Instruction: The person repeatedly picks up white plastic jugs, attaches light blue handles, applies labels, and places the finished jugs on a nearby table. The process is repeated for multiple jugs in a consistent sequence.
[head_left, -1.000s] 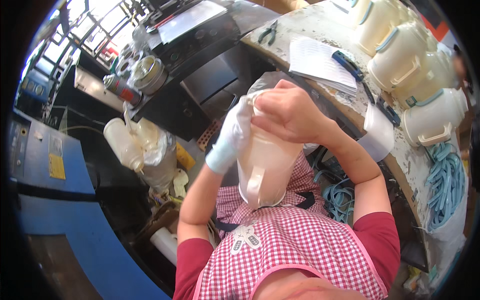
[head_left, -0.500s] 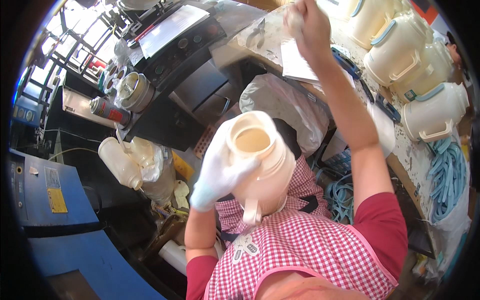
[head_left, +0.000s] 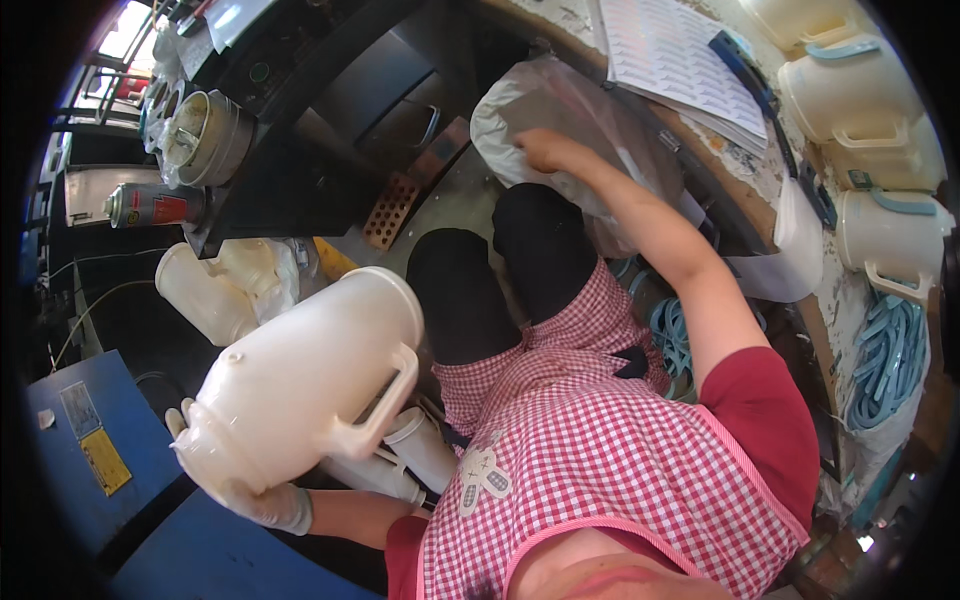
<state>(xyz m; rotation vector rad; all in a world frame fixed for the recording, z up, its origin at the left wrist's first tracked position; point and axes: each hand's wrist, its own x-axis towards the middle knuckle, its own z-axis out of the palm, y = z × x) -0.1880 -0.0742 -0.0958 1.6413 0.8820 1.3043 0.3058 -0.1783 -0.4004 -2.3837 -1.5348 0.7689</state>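
Observation:
My left hand (head_left: 268,505), in a white glove, holds a cream plastic jug (head_left: 300,385) from below at my lower left. The jug is tipped on its side, handle toward me and open mouth pointing away. My bare right hand (head_left: 545,150) is stretched forward past my knees. Its fingers are closed on a clear plastic bag (head_left: 600,105) that hangs below the bench edge. A second cream part (head_left: 420,450) lies under the jug beside my lap.
Cream jugs (head_left: 885,245) with blue-green handles stand on the bench at right, beside a printed sheet (head_left: 680,60). Blue-green bands (head_left: 890,350) hang at far right. More cream jugs (head_left: 215,290) lie at left under a black machine (head_left: 330,110), near a spray can (head_left: 150,205).
My left hand has swung the jug from in front of my chest down to my lower left and tipped it over. My right hand has dropped from the benchtop onto the plastic bag.

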